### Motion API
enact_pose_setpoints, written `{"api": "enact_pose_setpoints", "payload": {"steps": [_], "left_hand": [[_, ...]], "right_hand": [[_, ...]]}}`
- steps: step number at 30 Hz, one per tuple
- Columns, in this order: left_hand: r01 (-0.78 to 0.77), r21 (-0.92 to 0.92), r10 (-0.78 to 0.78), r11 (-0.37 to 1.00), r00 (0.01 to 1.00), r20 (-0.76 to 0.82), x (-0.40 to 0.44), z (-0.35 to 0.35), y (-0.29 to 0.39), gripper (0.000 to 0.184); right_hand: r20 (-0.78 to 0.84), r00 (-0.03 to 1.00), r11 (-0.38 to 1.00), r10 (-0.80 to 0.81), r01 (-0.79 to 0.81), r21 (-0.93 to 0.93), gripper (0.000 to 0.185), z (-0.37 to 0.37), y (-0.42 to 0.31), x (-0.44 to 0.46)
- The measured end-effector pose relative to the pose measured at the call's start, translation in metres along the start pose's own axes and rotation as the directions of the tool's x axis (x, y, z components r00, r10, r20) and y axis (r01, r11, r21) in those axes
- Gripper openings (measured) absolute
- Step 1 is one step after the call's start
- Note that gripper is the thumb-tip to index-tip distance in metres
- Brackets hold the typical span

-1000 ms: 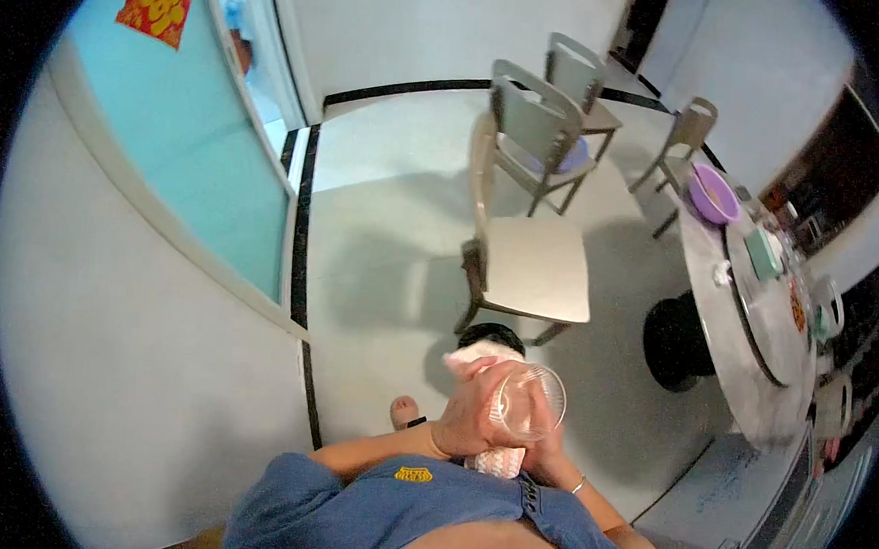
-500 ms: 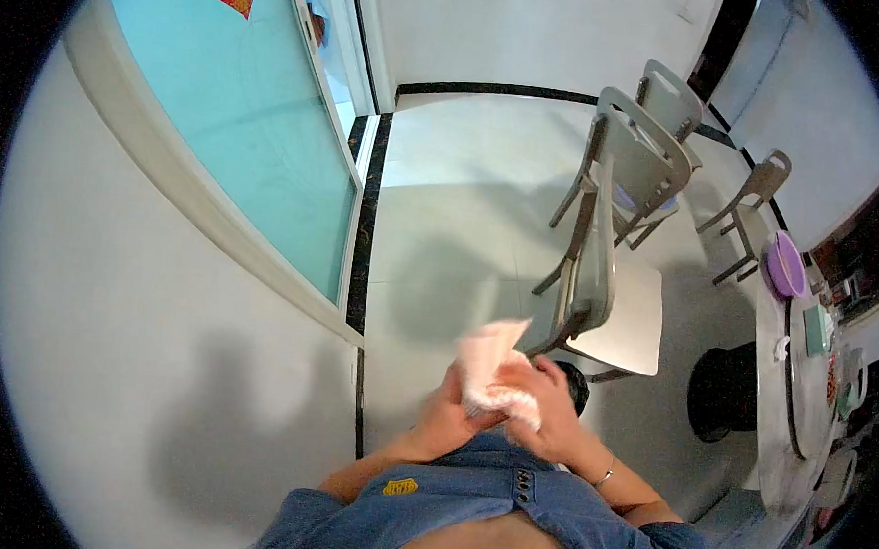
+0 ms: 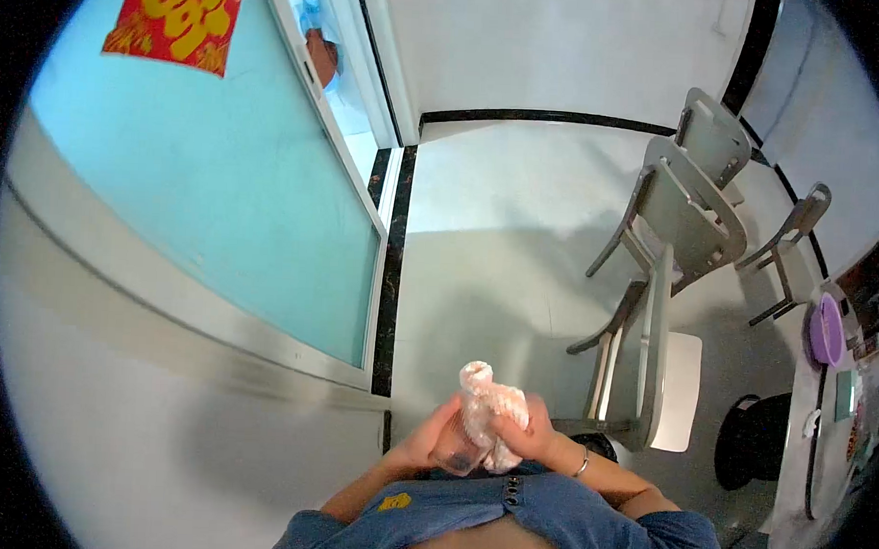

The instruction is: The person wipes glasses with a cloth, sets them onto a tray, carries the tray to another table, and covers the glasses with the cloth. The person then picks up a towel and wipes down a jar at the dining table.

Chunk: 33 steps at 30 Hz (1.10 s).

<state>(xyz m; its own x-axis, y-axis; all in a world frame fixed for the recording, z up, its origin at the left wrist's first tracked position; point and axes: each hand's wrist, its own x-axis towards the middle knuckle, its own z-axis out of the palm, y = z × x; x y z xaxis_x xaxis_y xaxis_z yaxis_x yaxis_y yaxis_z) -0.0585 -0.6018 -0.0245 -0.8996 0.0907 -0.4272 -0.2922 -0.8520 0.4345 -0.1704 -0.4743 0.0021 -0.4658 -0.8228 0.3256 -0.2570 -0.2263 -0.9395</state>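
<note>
In front of my waist, both hands are closed around a bunched pink-and-white cloth (image 3: 505,405) and a clear glass (image 3: 461,454). My left hand (image 3: 426,437) grips the glass, its see-through end showing low between the hands. My right hand (image 3: 529,435), with a bracelet at the wrist, presses the cloth against the glass. Part of the cloth sticks up above the fingers, and another bit hangs below the right hand. The glass's full shape is hidden by cloth and fingers.
A frosted sliding door (image 3: 208,186) with a red-and-gold poster (image 3: 176,18) is at left. Grey chairs (image 3: 693,202) stand ahead to the right. Beyond them are a table (image 3: 793,486) with a purple basin (image 3: 827,331), and a black stool (image 3: 749,440).
The view has turned left, so the door and poster show more. The cloth has shifted from spread over the hands to bunched, and the clear glass now shows.
</note>
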Motion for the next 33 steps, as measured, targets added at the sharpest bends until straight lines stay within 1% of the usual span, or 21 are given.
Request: {"api": "enact_pose_setpoints", "payload": {"steps": [2, 3, 4, 5, 8, 10, 11, 12, 14, 15, 17, 18, 19, 20, 21, 23, 27, 29, 30, 32, 33], "left_hand": [[0.112, -0.163, -0.108, 0.98, 0.993, 0.038, 0.029, -0.001, 0.027, 0.046], [0.107, -0.205, -0.082, 0.973, 0.989, 0.126, 0.044, 0.0, 0.036, 0.042], [0.116, -0.196, -0.092, 0.974, 0.988, 0.126, 0.059, -0.002, 0.043, 0.042], [0.037, 0.051, -0.04, 0.998, 0.998, 0.054, 0.073, -0.01, 0.045, 0.041], [0.012, 0.479, -0.016, 0.878, 1.0, 0.004, 0.109, -0.035, 0.065, 0.044], [-0.065, 0.277, 0.111, 0.959, 0.982, -0.153, 0.103, 0.029, 0.101, 0.047], [-0.209, 0.561, 0.281, 0.801, 0.959, -0.043, 0.108, 0.034, 0.108, 0.046], [-0.208, 0.563, 0.273, 0.8, 0.961, -0.033, 0.118, 0.034, 0.117, 0.046], [-0.264, 0.728, 0.276, 0.632, 0.955, 0.107, 0.138, 0.026, 0.137, 0.041], [-0.258, 0.734, 0.262, 0.628, 0.959, 0.112, 0.148, 0.02, 0.149, 0.041], [0.026, 0.576, -0.013, 0.817, 1.0, -0.027, 0.171, 0.006, 0.176, 0.04], [0.034, 0.587, -0.029, 0.809, 0.999, -0.018, 0.182, 0.005, 0.19, 0.04], [0.101, 0.331, -0.091, 0.938, 0.995, -0.046, 0.191, 0.005, 0.204, 0.04], [0.164, 0.047, -0.161, 0.985, 0.985, -0.06, 0.202, 0.004, 0.219, 0.04], [0.175, 0.058, -0.173, 0.983, 0.984, -0.046, 0.214, 0.0, 0.232, 0.04], [0.177, 0.048, -0.172, 0.983, 0.981, -0.089, 0.255, -0.009, 0.273, 0.042], [0.206, 0.156, -0.199, 0.966, 0.978, -0.06, 0.298, -0.001, 0.346, 0.041], [0.135, 0.373, -0.15, 0.918, 0.989, 0.013, 0.319, -0.006, 0.369, 0.04], [0.149, 0.373, -0.167, 0.916, 0.986, 0.015, 0.325, 0.0, 0.379, 0.04], [-0.02, 0.562, -0.032, 0.827, 0.996, 0.082, 0.335, 0.017, 0.397, 0.039], [-0.011, 0.57, -0.049, 0.822, 0.995, 0.09, 0.347, 0.011, 0.4, 0.039]], "right_hand": [[0.0, 0.957, 0.957, 0.289, -0.289, 0.037, 0.021, -0.016, 0.016, 0.021], [-0.076, 0.963, 0.965, 0.257, -0.251, 0.077, 0.02, -0.02, 0.021, 0.034], [-0.088, 0.963, 0.965, 0.256, -0.249, 0.082, 0.02, -0.028, 0.024, 0.046], [-0.147, 0.955, 0.966, 0.259, -0.252, 0.062, 0.02, -0.037, 0.026, 0.058], [-0.275, 0.904, 0.941, 0.328, -0.339, 0.006, 0.021, -0.054, 0.036, 0.09], [-0.276, 0.956, 0.943, 0.098, -0.178, -0.28, 0.022, -0.065, 0.046, 0.109], [-0.246, 0.968, 0.943, 0.039, -0.117, -0.31, 0.023, -0.069, 0.049, 0.121], [-0.257, 0.966, 0.941, 0.037, -0.12, -0.317, 0.023, -0.074, 0.051, 0.132], [-0.273, 0.962, 0.935, 0.018, -0.113, -0.336, 0.025, -0.082, 0.059, 0.153], [-0.29, 0.957, 0.935, 0.018, -0.119, -0.334, 0.025, -0.087, 0.062, 0.163], [-0.253, 0.965, 0.949, 0.066, -0.139, -0.283, 0.023, -0.097, 0.068, 0.186], [-0.274, 0.96, 0.947, 0.063, -0.144, -0.286, 0.023, -0.1, 0.073, 0.2], [-0.299, 0.953, 0.965, 0.049, -0.122, -0.231, 0.023, -0.103, 0.077, 0.214], [-0.323, 0.946, 0.979, 0.034, -0.096, -0.177, 0.023, -0.106, 0.083, 0.228], [-0.339, 0.94, 0.977, 0.029, -0.098, -0.188, 0.023, -0.109, 0.09, 0.243], [-0.321, 0.933, 0.974, 0.165, -0.205, -0.093, 0.024, -0.121, 0.11, 0.285], [-0.419, 0.884, 0.967, 0.208, -0.249, -0.046, 0.027, -0.136, 0.138, 0.356], [-0.481, 0.846, 0.948, 0.231, -0.306, -0.083, 0.029, -0.148, 0.144, 0.38], [-0.492, 0.837, 0.945, 0.239, -0.317, -0.081, 0.029, -0.154, 0.148, 0.39], [-0.542, 0.821, 0.928, 0.18, -0.325, -0.183, 0.03, -0.164, 0.153, 0.406], [-0.559, 0.81, 0.926, 0.178, -0.33, -0.183, 0.03, -0.169, 0.154, 0.414]]}}
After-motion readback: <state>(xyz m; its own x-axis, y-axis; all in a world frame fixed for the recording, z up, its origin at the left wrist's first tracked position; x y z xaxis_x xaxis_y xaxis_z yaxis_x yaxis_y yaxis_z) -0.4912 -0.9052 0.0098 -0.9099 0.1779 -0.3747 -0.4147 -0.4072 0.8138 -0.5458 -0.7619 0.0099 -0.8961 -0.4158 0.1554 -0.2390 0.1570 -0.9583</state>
